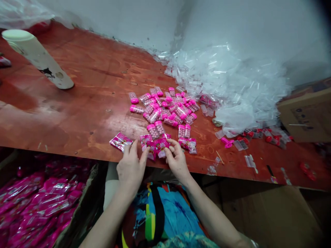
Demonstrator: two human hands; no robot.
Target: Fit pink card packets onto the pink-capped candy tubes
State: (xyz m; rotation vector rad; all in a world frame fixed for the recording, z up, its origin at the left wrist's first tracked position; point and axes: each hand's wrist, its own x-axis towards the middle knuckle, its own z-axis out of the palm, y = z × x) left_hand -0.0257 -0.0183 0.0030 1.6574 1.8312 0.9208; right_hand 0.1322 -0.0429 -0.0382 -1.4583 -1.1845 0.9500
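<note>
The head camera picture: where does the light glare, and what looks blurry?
In the head view, white glare streaks the clear plastic pile and a pale sheen lies on the red table; also in the head view, the cardboard box looks soft, its print unreadable.

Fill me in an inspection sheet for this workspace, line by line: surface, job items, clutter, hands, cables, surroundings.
Surface: reddish wooden table, with knots and pale scuffs.
Job items: pink printed packets at the near edge; behind them, a loose pile of pink-capped bottles holding small pale balls.
Clutter: heap of clear plastic pieces at back right; thin stick and red pieces to the right.
Hands: left hand and right hand at the packets; firmness of grip unclear.
Cables: nothing seen.
Surroundings: pale wall behind; white tumbler at left; cardboard box at right; open carton of pink packs at lower left.
</note>
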